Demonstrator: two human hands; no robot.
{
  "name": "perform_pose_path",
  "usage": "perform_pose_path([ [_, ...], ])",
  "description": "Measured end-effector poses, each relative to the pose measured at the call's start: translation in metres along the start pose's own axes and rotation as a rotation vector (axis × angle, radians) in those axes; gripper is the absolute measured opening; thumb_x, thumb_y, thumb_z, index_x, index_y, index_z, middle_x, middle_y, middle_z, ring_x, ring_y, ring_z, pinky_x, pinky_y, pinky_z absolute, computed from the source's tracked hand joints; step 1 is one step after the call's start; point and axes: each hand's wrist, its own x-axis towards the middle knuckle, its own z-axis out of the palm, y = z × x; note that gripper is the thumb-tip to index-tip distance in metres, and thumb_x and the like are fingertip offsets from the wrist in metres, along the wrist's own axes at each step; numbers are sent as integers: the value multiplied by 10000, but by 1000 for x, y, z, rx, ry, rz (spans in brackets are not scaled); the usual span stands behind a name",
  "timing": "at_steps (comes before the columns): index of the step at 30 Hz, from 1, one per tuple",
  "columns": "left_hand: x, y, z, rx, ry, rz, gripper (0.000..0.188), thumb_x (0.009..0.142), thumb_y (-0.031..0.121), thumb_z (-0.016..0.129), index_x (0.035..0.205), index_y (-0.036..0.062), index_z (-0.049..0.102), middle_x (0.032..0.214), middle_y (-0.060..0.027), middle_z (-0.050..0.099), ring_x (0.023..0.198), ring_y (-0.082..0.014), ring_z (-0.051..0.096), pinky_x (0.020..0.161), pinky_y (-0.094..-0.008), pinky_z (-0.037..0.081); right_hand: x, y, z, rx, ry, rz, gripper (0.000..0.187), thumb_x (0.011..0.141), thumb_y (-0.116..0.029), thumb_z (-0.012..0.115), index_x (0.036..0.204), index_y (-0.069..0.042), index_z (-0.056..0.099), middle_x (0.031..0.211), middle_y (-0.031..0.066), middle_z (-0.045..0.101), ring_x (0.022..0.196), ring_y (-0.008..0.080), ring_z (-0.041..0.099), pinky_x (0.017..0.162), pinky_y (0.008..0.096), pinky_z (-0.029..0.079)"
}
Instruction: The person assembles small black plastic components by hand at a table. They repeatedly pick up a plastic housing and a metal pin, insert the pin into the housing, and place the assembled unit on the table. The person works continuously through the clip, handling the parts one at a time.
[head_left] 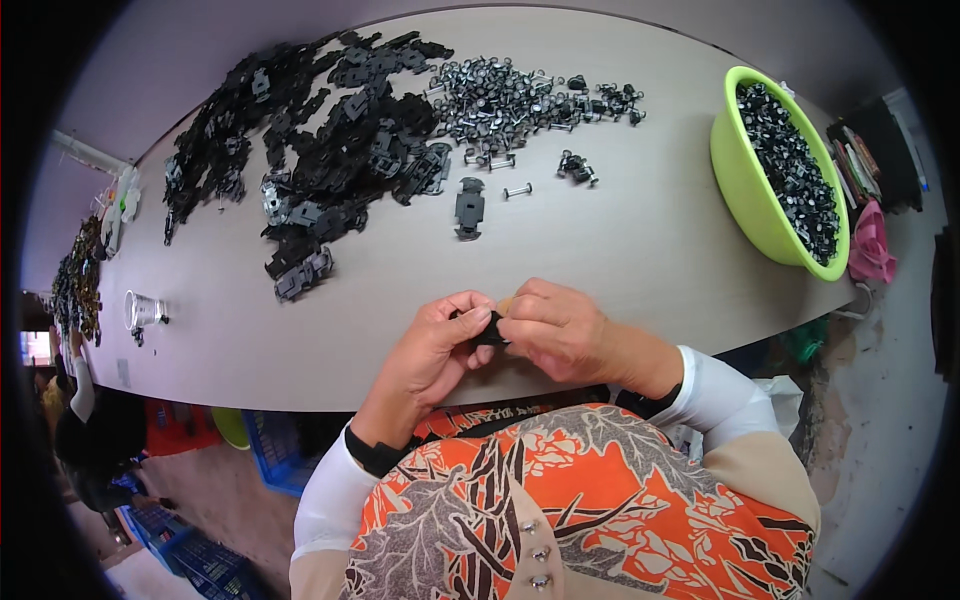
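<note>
Close to the table's front edge, my left hand (447, 335) is closed on a small black toy-car chassis (490, 330), gripped between thumb and fingers. My right hand (555, 328) meets it from the other side, fingers pinched at the chassis; whatever they hold there is hidden. Beyond my hands lies a single dark grey chassis (469, 208), flat on the table. Beside it is a loose wheel axle (518, 191) with a wheel at each end. A small cluster of axles with black wheels (577, 168) sits a little farther right.
A large pile of black chassis (340, 150) covers the far left, with a heap of wheel axles (500, 100) at its right. A green basin (740, 180) full of wheeled parts stands right. A clear cup (147, 311) is at left; another person (85, 430) sits beyond it.
</note>
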Motion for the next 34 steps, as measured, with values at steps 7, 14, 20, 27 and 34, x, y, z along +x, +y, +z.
perform_pose_path([
  [7, 6, 3, -3, 92, 58, 114, 135, 908, 176, 591, 900, 43, 565, 734, -41, 598, 584, -112, 576, 493, -214, 459, 14, 18, -23, 146, -20, 288, 260, 728, -82, 695, 947, -27, 568, 892, 103, 573, 773, 245, 606, 649, 314, 499],
  [14, 4, 8, -3, 115, 141, 192, 116, 919, 128, 554, 966, 23, 534, 817, -90, 607, 600, -140, 600, 501, -239, 500, 20, 115, -72, -535, 57, 475, 67, 740, -27, 612, 806, -33, 608, 785, 82, 584, 829, 266, 580, 724, 385, 474],
  [20, 3, 6, -10, 54, 131, 226, 133, 921, 124, 551, 1008, 23, 548, 832, -86, 609, 618, -143, 616, 509, -239, 511, 43, 83, -62, -227, 168, 497, 34, 711, -38, 590, 723, -6, 587, 669, 73, 567, 545, 185, 528, 530, 309, 420],
  [27, 2, 5, -9, 95, 141, 195, 148, 918, 140, 567, 1000, 17, 562, 817, -81, 624, 604, -144, 624, 496, -239, 519, 14, 42, -38, 246, -180, 1013, 117, 703, -104, 583, 666, 7, 589, 518, 50, 517, 485, 98, 440, 474, 281, 378],
  [34, -1, 6, -11, 106, 132, 167, 174, 919, 161, 572, 1011, 14, 560, 837, -110, 636, 617, -180, 646, 511, -255, 546, 4, 41, -46, -17, -90, 702, 217, 741, -140, 636, 930, -34, 639, 980, 149, 649, 616, 167, 598, 572, 281, 463],
])
